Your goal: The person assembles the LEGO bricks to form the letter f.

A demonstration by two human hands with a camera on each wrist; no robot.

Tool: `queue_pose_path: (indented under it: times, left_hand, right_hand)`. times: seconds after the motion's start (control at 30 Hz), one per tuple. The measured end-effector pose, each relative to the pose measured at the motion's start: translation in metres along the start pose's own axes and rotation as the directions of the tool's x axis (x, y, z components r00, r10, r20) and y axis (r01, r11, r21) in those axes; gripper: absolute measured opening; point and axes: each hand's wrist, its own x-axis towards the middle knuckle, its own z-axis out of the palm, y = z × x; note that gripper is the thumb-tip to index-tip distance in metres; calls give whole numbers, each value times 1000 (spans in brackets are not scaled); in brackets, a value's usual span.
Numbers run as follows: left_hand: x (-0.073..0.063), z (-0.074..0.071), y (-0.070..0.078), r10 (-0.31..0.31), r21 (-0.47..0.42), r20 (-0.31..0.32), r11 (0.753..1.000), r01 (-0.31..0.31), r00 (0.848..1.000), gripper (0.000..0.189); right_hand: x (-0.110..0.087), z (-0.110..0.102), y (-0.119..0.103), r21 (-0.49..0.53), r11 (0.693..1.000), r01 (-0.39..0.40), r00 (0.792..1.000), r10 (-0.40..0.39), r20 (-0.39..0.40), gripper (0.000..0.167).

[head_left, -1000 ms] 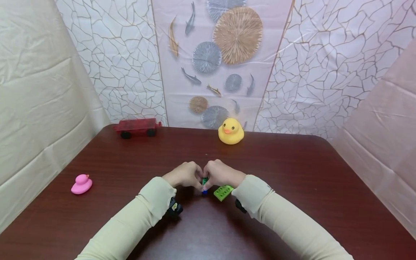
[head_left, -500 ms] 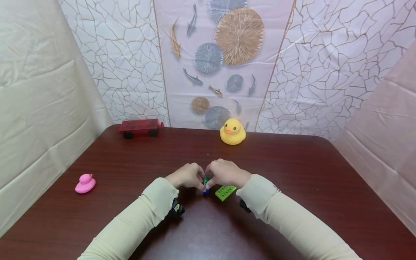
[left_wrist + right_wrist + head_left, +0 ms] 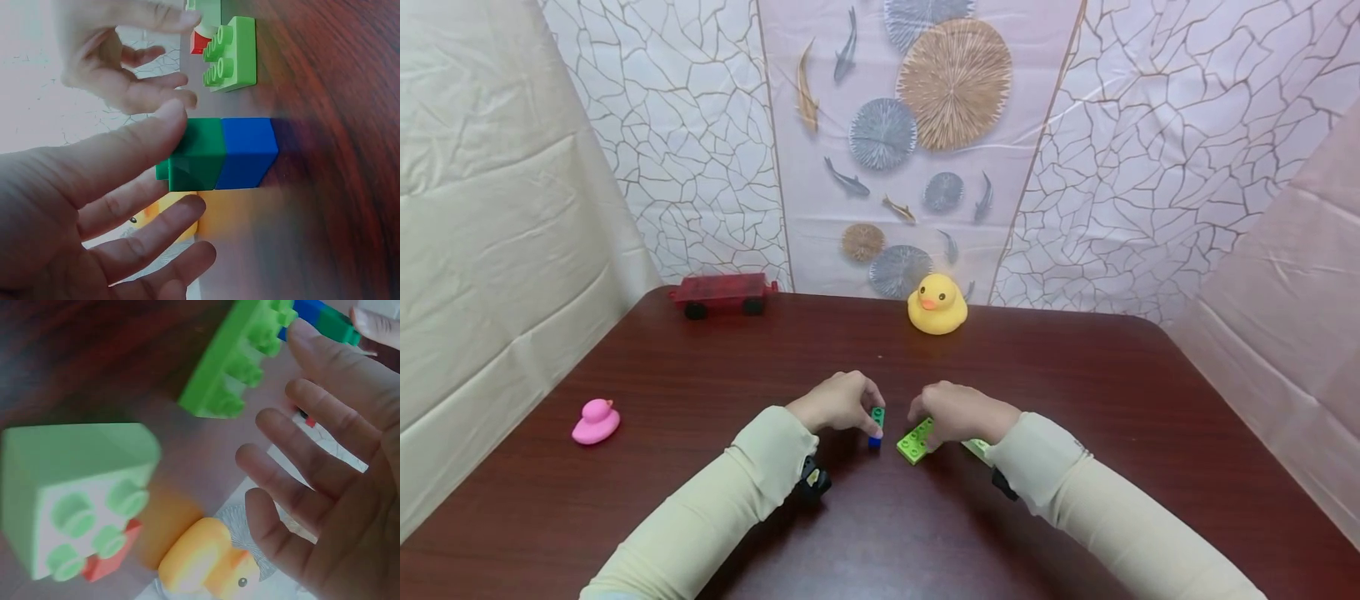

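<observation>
A green brick (image 3: 197, 156) sits on top of a blue brick (image 3: 249, 153), the pair standing upright on the table in the head view. My left hand (image 3: 838, 403) pinches the green brick between thumb and index finger, its other fingers loosely spread. To the right lies a lime green studded plate (image 3: 912, 448), partly covered by my right hand (image 3: 962, 412). The fingers of that hand are spread and hold nothing; its thumb is close to the plate, and I cannot tell if they touch. A pale green brick (image 3: 87, 481) is near the right wrist, partly hidden in the head view.
A red block (image 3: 114, 551) shows behind the pale green brick. At the table's far edge stand a yellow rubber duck (image 3: 937, 310) and a red toy wagon (image 3: 722, 289). A pink duck (image 3: 597, 422) sits at the left. Patterned cloth hangs behind the brown table (image 3: 1075, 367).
My right hand has let go of the green and blue bricks and moved right, over the lime green plate. The pale green brick has come into view. My left hand stays at the stacked bricks.
</observation>
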Motion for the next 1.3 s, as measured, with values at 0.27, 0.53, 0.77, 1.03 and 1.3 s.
queue_pose_path:
  times: [0.27, 0.53, 0.77, 1.03, 1.3]
  left_hand:
    - [2, 1, 2, -13, 19, -7, 1000, 13, 1000, 32]
    - [1, 1, 8, -28, 79, -3, 997, 28, 1000, 33]
    - [-2, 0, 12, -36, 123, -17, 992, 38, 999, 34]
    - [-2, 1, 13, -37, 122, -17, 992, 39, 999, 36]
    - [-3, 2, 11, -19, 142, -35, 990, 24, 999, 32]
  right_hand:
    - [-4, 14, 4, -124, 992, 6, 1000, -9, -17, 40]
    - [-5, 11, 12, -137, 989, 54, 997, -62, -54, 28]
    - [-6, -1, 13, 5, 998, 70, 996, -70, -58, 29]
    - [-3, -4, 7, 53, 985, 162, 980, -154, -126, 22]
    - [2, -4, -2, 71, 985, 158, 981, -149, -123, 18]
